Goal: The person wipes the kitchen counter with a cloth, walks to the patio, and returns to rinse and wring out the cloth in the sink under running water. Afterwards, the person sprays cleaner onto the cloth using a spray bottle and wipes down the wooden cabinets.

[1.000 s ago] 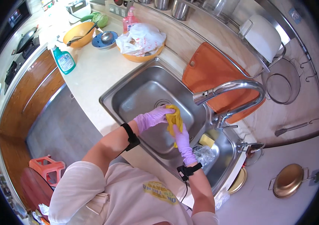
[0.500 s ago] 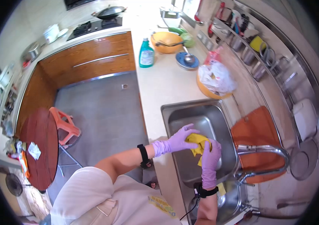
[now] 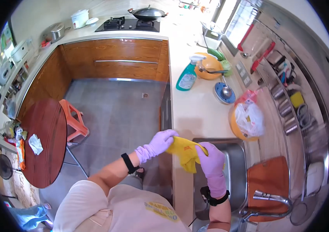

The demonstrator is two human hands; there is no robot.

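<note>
A yellow cloth (image 3: 185, 152) is stretched out between my two hands, over the counter edge and the near side of the sink (image 3: 232, 162). My left hand (image 3: 161, 142), in a light purple rubber glove, is closed on the cloth's left end. Its right end is gripped by my right hand (image 3: 212, 159), gloved the same way, above the sink basin. The lower part of the cloth hangs down loosely in folds. A dark strap sits on each wrist.
Right of the sink are a chrome faucet (image 3: 269, 205) and an orange-brown board (image 3: 268, 185). A green spray bottle (image 3: 187, 76), an orange bowl (image 3: 209, 63), a blue-patterned dish (image 3: 220, 92) and a bowl topped with a plastic bag (image 3: 249, 119) stand on the counter. A round table (image 3: 46, 154) is at left.
The cloth was bunched between my hands over the sink; now it is spread out. My hands have moved apart, the left one away from the sink. My view has shifted.
</note>
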